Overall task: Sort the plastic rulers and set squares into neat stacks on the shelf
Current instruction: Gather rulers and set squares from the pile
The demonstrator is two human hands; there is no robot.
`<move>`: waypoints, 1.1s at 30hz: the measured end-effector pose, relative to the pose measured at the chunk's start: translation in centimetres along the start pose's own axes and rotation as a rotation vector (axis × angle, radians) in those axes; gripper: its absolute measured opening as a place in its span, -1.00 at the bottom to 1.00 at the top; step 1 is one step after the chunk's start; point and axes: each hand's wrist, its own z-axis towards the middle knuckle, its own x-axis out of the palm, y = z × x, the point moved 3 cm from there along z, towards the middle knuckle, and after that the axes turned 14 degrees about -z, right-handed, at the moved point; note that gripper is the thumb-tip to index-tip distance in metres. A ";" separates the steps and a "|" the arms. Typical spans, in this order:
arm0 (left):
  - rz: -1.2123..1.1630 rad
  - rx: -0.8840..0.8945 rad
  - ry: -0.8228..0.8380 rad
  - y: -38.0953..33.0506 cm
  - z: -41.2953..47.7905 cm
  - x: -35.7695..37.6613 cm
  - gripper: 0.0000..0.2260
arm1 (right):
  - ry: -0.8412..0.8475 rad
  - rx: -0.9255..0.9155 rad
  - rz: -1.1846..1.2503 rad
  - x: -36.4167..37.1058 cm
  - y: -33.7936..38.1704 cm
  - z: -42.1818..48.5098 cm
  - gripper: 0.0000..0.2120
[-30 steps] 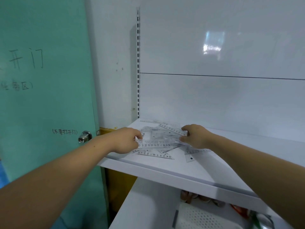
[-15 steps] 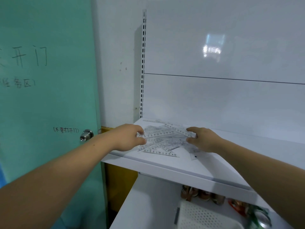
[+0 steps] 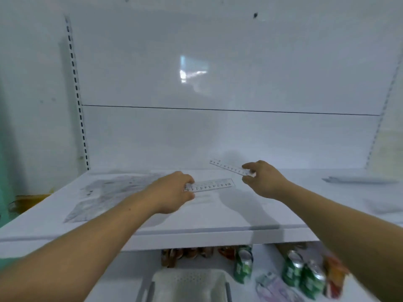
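A blurred heap of clear plastic rulers and set squares (image 3: 111, 192) lies on the left part of the white shelf (image 3: 218, 214). My left hand (image 3: 172, 191) pinches the left end of a clear straight ruler (image 3: 214, 185) that lies flat on the shelf's middle. To its right, my right hand (image 3: 263, 178) holds a second clear ruler (image 3: 229, 167) by its right end, lifted slightly above the shelf and tilted up to the left.
A slotted upright (image 3: 76, 92) runs down the left of the white back panel. More pale flat items (image 3: 359, 180) lie at the shelf's far right. Below the shelf stand green cans (image 3: 244, 263), snack packets (image 3: 187, 253) and a white perforated basket (image 3: 192, 284).
Both hands left the heap and moved right, each now with a single ruler. The view swung right, so the heap sits left and the green door is almost out of frame.
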 end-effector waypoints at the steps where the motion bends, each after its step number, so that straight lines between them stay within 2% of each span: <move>1: -0.005 0.026 0.016 -2.1 1.1 1.3 -0.63 | -0.015 0.021 -0.006 -0.7 -2.5 -0.7 -0.68; 5: 0.025 0.122 0.089 -10.7 5.1 7.3 -0.68 | -0.036 0.125 -0.001 -3.4 -13.3 -4.2 -0.60; 9: 0.006 0.187 0.133 -19.8 8.5 13.4 -0.79 | -0.068 0.196 -0.007 -6.4 -24.2 -7.7 -0.65; 15: -0.048 0.213 0.145 -29.1 12.7 20.4 -0.61 | -0.082 0.260 -0.066 -9.3 -36.6 -10.9 -0.70; 22: -0.104 0.172 0.093 -32.2 17.6 23.7 -0.65 | -0.058 0.261 -0.055 -7.8 -43.3 -7.3 -0.76; 29: -0.106 0.154 0.145 -31.5 24.1 24.9 -0.66 | 0.001 0.203 -0.010 -4.7 -47.6 1.0 -0.75; 33: -0.091 0.148 0.173 -31.6 27.2 25.4 -0.68 | 0.099 0.133 0.012 -2.9 -49.5 5.0 -0.71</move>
